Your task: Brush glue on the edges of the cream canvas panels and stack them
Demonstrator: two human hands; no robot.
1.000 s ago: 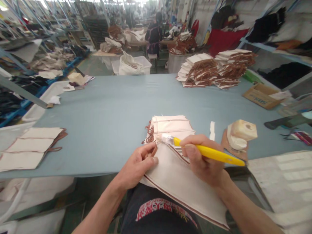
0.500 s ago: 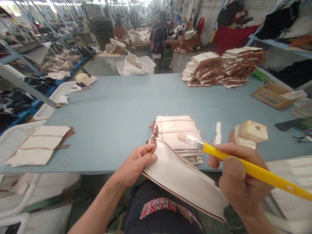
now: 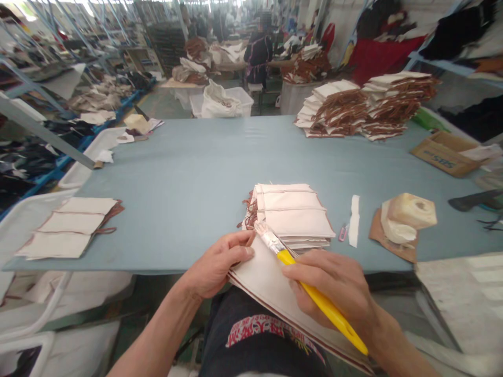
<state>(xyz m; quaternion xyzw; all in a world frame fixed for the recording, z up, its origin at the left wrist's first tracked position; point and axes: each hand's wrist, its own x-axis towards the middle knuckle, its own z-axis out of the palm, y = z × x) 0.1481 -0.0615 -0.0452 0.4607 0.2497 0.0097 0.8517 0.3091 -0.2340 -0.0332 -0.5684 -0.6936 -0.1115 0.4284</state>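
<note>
Between thumb and fingers my left hand (image 3: 223, 262) pinches the upper left corner of a cream fabric piece (image 3: 267, 285) with brown edging. The piece slants down over my lap toward the lower right. My right hand (image 3: 334, 288) is closed around the yellow handle of a paintbrush (image 3: 314, 293). Its pale bristles are at the top corner of the fabric piece, close to my left fingertips; whether they touch cannot be made out. Just behind lies a stack of similar cream pieces (image 3: 294, 204), with brown ties bunched on its left side.
A smaller cream pile (image 3: 70, 225) lies on the left of the blue-grey table (image 3: 196, 173). Right of the stack are a white strip (image 3: 354, 220), a pink clip (image 3: 343, 232) and a yellowish block-shaped container (image 3: 408, 212). Tall piles (image 3: 365, 107) and a cardboard box (image 3: 448, 154) stand farther back.
My right hand has swung the paintbrush left and down, from above the stack to the fabric piece's top corner. My left hand keeps its pinch. The view has shifted slightly.
</note>
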